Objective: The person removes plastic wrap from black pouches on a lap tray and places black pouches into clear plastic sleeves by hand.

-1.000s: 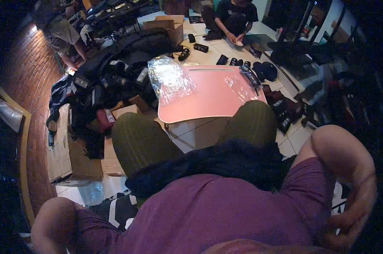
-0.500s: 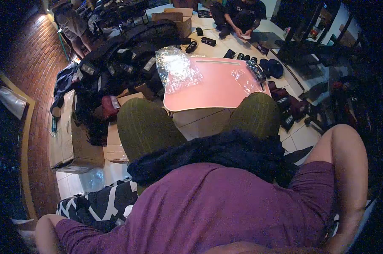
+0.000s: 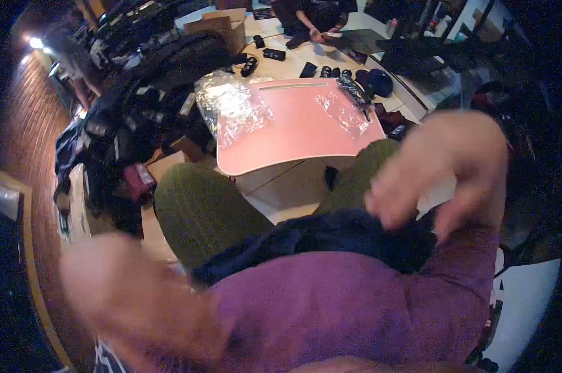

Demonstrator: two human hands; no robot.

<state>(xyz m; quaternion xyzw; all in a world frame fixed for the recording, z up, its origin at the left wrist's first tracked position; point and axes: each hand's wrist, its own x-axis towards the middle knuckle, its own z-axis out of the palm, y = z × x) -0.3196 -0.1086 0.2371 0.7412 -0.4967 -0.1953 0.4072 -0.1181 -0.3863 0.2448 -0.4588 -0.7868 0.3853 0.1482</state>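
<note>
My right hand [image 3: 439, 165] is raised in front of my right knee, above the dark cloth [image 3: 330, 233] across my lap. Its fingers curve downward and stand apart, blurred by motion, with nothing visible between them. On the left, my left hand [image 3: 107, 276] is lifted beside my left thigh, so smeared that its fingers cannot be made out. Beyond my knees stands a pink low table [image 3: 287, 133]. Crumpled clear plastic [image 3: 237, 109] lies on its left side. At its right edge rests a dark item in clear wrap [image 3: 354, 93], with another clear plastic piece [image 3: 343, 115] nearby.
Many dark packed items [image 3: 144, 112] are heaped at the left, with an open cardboard box [image 3: 222, 28] behind. Several small black pouches [image 3: 273, 55] and dark caps [image 3: 377, 82] lie on the tiled floor. Another person [image 3: 321, 18] sits at the back; one more stands far left.
Both my hands have come up into view from my sides. The view has shifted, so the table appears farther left.
</note>
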